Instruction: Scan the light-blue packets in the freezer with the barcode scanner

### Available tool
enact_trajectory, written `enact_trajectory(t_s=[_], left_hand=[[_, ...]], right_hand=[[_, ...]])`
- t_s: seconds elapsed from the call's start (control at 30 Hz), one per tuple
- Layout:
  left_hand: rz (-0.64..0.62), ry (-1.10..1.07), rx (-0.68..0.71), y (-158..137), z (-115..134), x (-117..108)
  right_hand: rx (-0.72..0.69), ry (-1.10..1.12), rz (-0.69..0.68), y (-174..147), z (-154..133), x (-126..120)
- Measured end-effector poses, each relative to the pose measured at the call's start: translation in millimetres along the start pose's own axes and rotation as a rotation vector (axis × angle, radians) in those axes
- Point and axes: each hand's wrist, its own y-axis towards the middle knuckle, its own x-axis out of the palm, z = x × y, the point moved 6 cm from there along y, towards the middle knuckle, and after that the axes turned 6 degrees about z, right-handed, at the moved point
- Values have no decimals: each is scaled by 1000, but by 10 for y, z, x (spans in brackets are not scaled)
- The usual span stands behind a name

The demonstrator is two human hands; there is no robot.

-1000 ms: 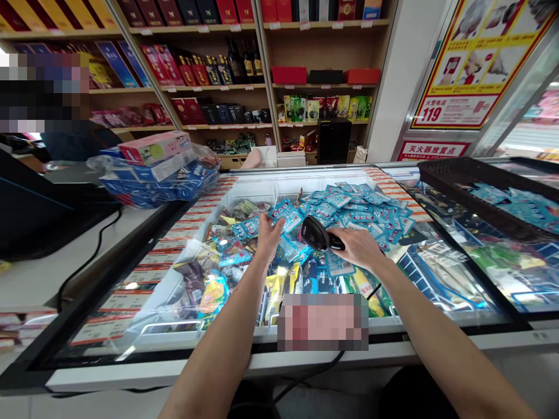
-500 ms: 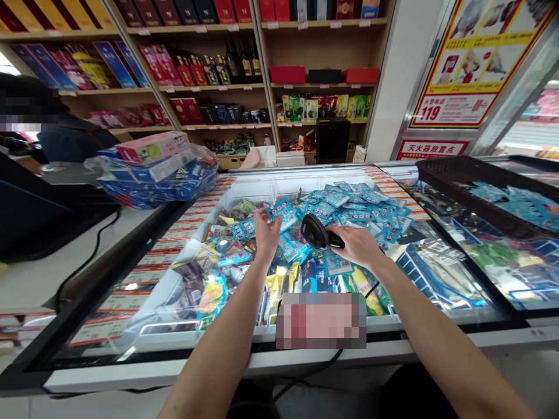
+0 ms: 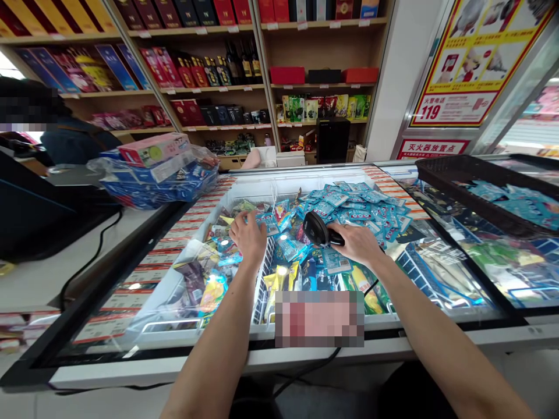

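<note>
A black handheld barcode scanner [image 3: 316,229] is gripped at its handle by my right hand [image 3: 357,243], its head turned toward the left over the packets. My left hand [image 3: 250,237] is over the left side of the blue packets, fingers bent and apart; nothing shows clearly between them, though the fingertips are partly hidden. Close to its thumb side is a blue packet [image 3: 268,223]. A large heap of blue packets [image 3: 349,203] spreads behind and right of the scanner, on the glass top of a chest freezer [image 3: 157,368].
At the left, a plastic-wrapped stack of boxes [image 3: 159,169] rests on the freezer's edge. A dark basket [image 3: 463,174] with more blue packets stands at right. The scanner's cable [image 3: 323,364] hangs over the front edge. Another person [image 3: 74,137] is at far left.
My left hand has moved left and slightly nearer, away from the blue packet its fingers were on. The scanner in my right hand has barely shifted.
</note>
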Motion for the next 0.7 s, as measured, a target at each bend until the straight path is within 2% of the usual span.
enact_trajectory(t_s=[0.13,0.2,0.33,0.5,0.7], left_hand=[[-136,-30,244,-73,176,130],[-202,-34,315,-102,209,213],[-209,64,254,-97,115,288],[-153,184,189,-75,53,241],[-130,112,285,-80,257,151]], right_hand=[[13,-8,-7,4,7,-6],[13,-11,6,5,6,-15],[21,-12,26,7,15,-19],[97,-51,39,17,83,-24],[225,-83,49,30,158,-78]])
